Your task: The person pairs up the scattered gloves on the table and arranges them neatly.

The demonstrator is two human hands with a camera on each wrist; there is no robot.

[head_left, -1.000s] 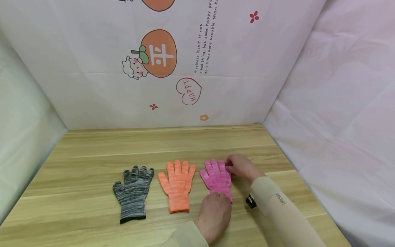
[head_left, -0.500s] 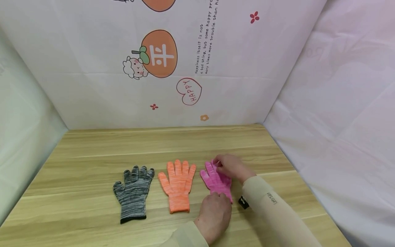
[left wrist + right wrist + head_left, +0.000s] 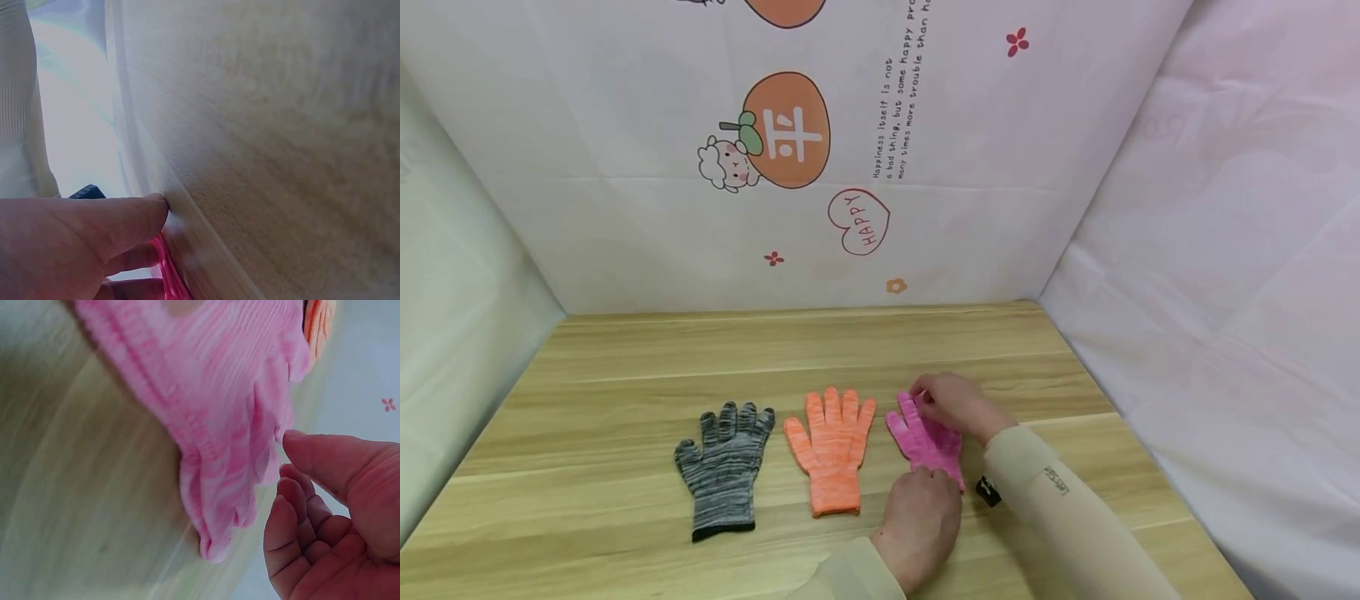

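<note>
A pink knit glove lies flat on the wooden table, fingers away from me. My left hand holds its cuff at the near end. In the left wrist view the thumb lies along the table with pink fabric at the fingers. My right hand is over the glove's fingertips and covers some of them. In the right wrist view its thumb and bent fingers come together at one finger of the glove. An orange glove and a grey-black glove lie to the left, fingers spread.
A small black object shows under the right forearm. The wooden table meets a printed white cloth at the back. White cloth walls stand at the sides.
My right hand has moved left across the pink glove's fingertips, from its outer finger toward the middle ones. The left hand stays at the cuff. The other gloves have not moved.
</note>
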